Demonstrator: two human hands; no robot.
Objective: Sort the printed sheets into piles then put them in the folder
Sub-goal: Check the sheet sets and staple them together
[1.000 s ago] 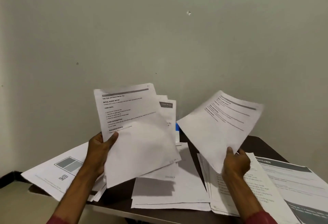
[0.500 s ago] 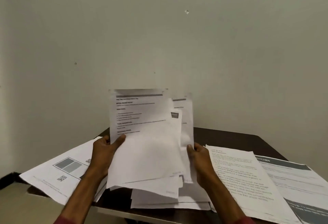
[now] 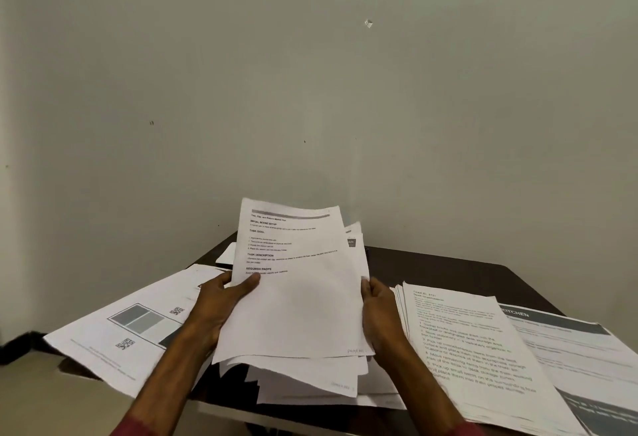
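A stack of printed white sheets (image 3: 297, 297) is held tilted up over the middle of the dark table (image 3: 448, 270). My left hand (image 3: 217, 301) grips its left edge, thumb on the top sheet. My right hand (image 3: 378, 318) holds its right edge, fingers curled behind the paper. More loose sheets (image 3: 310, 387) lie under the held stack. A pile with dense text (image 3: 473, 349) lies to the right, and a pile with grey boxes and QR codes (image 3: 131, 328) lies to the left. No folder is identifiable in view.
At the far right lies a sheet with a dark "KITCHEN" header (image 3: 569, 342). A white object's corner (image 3: 226, 254) shows behind the held stack. A plain wall (image 3: 310, 90) rises right behind the table. The left pile overhangs the table's edge.
My right hand put the single sheet it held onto the right pile, then came to the right edge of the stack. The stack now sits lower, held by both hands.
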